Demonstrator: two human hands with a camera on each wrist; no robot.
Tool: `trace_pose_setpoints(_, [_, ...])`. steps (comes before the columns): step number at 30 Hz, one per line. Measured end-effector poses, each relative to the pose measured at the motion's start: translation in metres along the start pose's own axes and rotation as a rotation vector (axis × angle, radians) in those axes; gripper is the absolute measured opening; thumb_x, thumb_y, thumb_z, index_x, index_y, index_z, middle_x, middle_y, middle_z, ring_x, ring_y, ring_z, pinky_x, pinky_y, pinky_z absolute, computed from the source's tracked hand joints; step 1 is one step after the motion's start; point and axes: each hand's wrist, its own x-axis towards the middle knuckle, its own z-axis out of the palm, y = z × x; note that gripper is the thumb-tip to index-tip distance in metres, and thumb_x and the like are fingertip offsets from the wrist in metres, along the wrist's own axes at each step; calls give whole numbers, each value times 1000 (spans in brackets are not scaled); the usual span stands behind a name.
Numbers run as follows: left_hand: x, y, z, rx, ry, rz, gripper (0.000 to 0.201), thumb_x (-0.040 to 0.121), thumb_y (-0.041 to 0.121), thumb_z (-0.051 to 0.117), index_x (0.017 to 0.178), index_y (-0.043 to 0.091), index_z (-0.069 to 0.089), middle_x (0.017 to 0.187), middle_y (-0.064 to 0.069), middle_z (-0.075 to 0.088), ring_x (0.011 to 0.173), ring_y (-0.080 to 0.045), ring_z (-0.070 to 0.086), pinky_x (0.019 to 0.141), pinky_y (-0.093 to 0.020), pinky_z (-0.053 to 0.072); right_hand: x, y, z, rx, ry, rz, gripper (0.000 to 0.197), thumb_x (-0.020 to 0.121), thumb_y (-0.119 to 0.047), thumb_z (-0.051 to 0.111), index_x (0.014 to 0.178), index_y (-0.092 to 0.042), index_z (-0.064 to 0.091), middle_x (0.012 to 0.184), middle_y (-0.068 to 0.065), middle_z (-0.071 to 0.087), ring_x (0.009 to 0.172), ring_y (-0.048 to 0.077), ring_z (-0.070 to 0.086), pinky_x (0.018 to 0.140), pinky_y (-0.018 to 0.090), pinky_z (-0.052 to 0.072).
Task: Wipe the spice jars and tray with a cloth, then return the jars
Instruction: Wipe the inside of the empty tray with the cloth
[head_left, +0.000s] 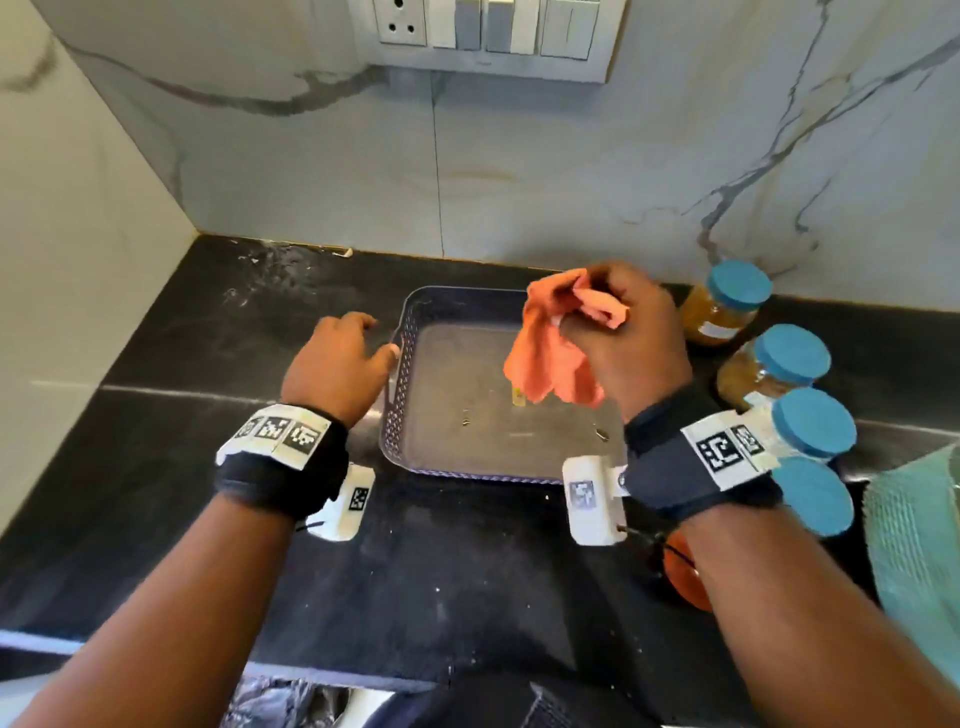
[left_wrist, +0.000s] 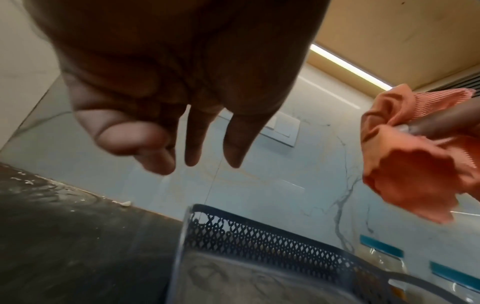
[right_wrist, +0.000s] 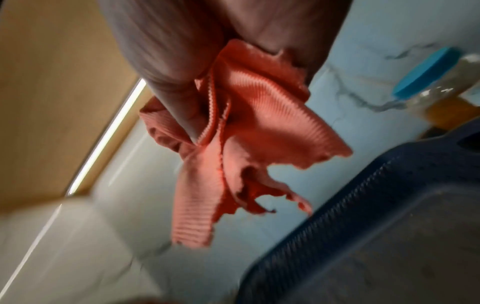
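Observation:
A dark tray (head_left: 396, 415) with perforated walls sits on the black counter, with a few crumbs on its grey floor. My right hand (head_left: 623, 332) grips a bunched orange cloth (head_left: 545, 358) that hangs above the tray's far right part without touching the floor. My left hand (head_left: 366, 345) hovers at the tray's left rim, fingers loosely extended and holding nothing. Its thumb tip lies by the rim, and I cannot tell whether it touches. In the left wrist view the fingers (left_wrist: 197, 144) hang above the tray wall (left_wrist: 259, 238). Several blue-lidded spice jars (head_left: 792, 356) stand right of the tray.
A teal cloth (head_left: 919, 545) lies at the right edge of the counter. A reddish jar-like thing (head_left: 685, 577) shows partly under my right forearm. The marble wall rises right behind the tray, with a switch panel (head_left: 488, 31) above. White specks mark the counter's far left corner (head_left: 270, 265).

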Motion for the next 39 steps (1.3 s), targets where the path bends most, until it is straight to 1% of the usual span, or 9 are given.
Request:
trace_pose_setpoints(4, [14, -14, 7, 100, -176, -27, 58, 95, 53, 57, 140, 18, 50, 131, -13, 63, 119, -36, 60, 96, -44, 48, 18, 6, 40, -604, -746, -73, 28, 81, -16, 69, 108, -22, 67, 108, -2, 70, 101, 22, 63, 76, 29, 42])
trace_pose_setpoints(7, [22, -18, 12, 120, -235, -9, 52, 93, 58, 56, 131, 23, 55, 122, -8, 69, 112, -34, 63, 92, -43, 51, 34, 17, 59, -937, -1015, -136, 28, 85, -16, 64, 113, -20, 68, 113, 2, 70, 103, 27, 63, 80, 32, 46])
trace_pose_setpoints(13, [37, -18, 16, 171, -310, -6, 41, 96, 52, 52, 119, 18, 59, 107, -12, 71, 100, -36, 67, 89, -44, 52, 43, 20, 90, -870, -934, -106, 26, 84, -23, 64, 110, -24, 68, 101, 1, 72, 95, 28, 65, 79, 37, 53])
trace_pose_setpoints(16, [41, -20, 21, 178, -354, 24, 39, 94, 44, 51, 123, 20, 57, 109, -15, 72, 98, -38, 68, 88, -42, 54, 29, 32, 102, -977, -1180, -132, 52, 78, -56, 69, 122, -29, 63, 113, -1, 72, 104, 26, 65, 88, 36, 52])
trace_pose_setpoints(20, [40, -22, 31, 209, -389, 39, 55, 91, 38, 56, 139, 14, 41, 120, -22, 67, 106, -42, 66, 88, -42, 50, 28, 42, 107, -951, -1224, -192, 69, 71, -85, 34, 115, -42, 65, 108, -6, 73, 99, 23, 66, 89, 37, 53])
trace_pose_setpoints(27, [41, -31, 43, 128, -473, 52, 36, 85, 32, 61, 114, 14, 50, 93, -15, 73, 81, -38, 72, 75, -44, 61, 20, 54, 119, -1184, -1311, -403, 30, 91, -24, 57, 120, -17, 51, 101, 12, 69, 87, 37, 68, 68, 35, 52])
trace_pose_setpoints(31, [39, -37, 44, 75, -522, 63, 16, 83, 29, 57, 98, 23, 56, 69, -3, 68, 62, -27, 70, 68, -40, 63, 26, 52, 127, -1147, -1424, -438, 30, 89, -21, 59, 118, -19, 50, 100, 8, 66, 84, 35, 67, 65, 34, 49])
trace_pose_setpoints(35, [37, -34, 44, 86, -510, 83, 19, 86, 25, 61, 102, 20, 53, 85, -8, 71, 77, -34, 69, 77, -40, 58, 34, 54, 138, -1198, -1502, -465, 9, 88, -23, 56, 95, -23, 51, 82, 4, 62, 62, 28, 59, 60, 34, 54])
trace_pose_setpoints(39, [35, -33, 44, 150, -482, 110, 28, 91, 25, 61, 113, 10, 53, 96, -11, 65, 96, -36, 65, 76, -38, 48, 71, 58, 157, -1218, -1355, -450, 13, 89, -27, 57, 96, -17, 60, 84, 7, 65, 72, 32, 63, 61, 30, 40])
